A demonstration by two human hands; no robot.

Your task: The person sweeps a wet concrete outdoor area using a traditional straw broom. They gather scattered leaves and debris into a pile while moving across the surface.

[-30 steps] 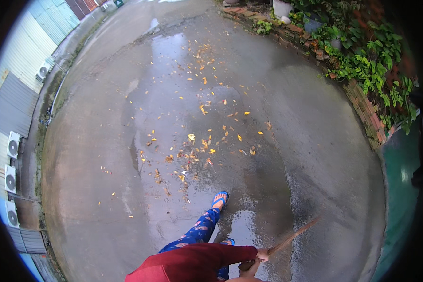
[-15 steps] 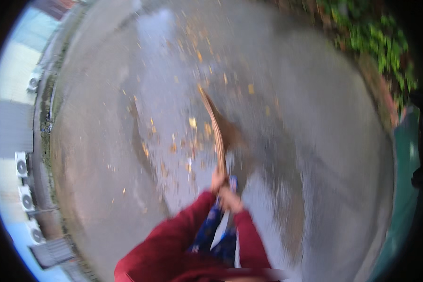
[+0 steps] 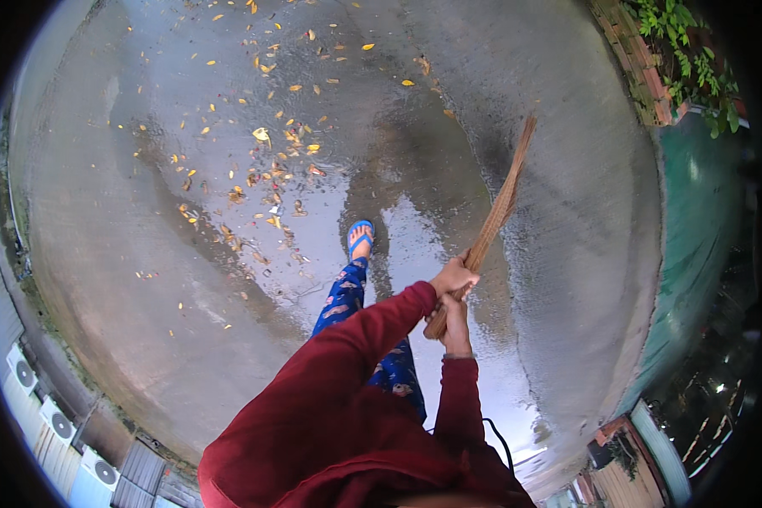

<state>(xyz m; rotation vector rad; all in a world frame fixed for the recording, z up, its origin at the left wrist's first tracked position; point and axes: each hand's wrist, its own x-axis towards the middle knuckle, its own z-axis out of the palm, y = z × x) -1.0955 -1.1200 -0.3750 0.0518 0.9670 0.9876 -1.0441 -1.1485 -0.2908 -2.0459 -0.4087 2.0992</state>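
Note:
A stick broom (image 3: 498,207), a bundle of thin brown sticks, slants up and to the right over wet concrete. My left hand (image 3: 455,278) is closed around its lower part. Just below, my right hand (image 3: 456,325) grips the butt end, close against the left. The far tips of the sticks are to the right of the yellow fallen leaves (image 3: 267,182), which lie scattered on the wet ground. Whether the tips touch the ground I cannot tell.
My foot in a blue flip-flop (image 3: 361,230) is on the wet concrete (image 3: 567,254). A green sheet (image 3: 686,229) runs along the right edge, below a brick border (image 3: 639,63) with plants. Air-conditioner units (image 3: 59,421) line a wall at the lower left.
The broom has swung from the middle to the right, carried by both hands. The view has turned, and the leaves now appear farther left. My foot in the flip-flop now shows ahead.

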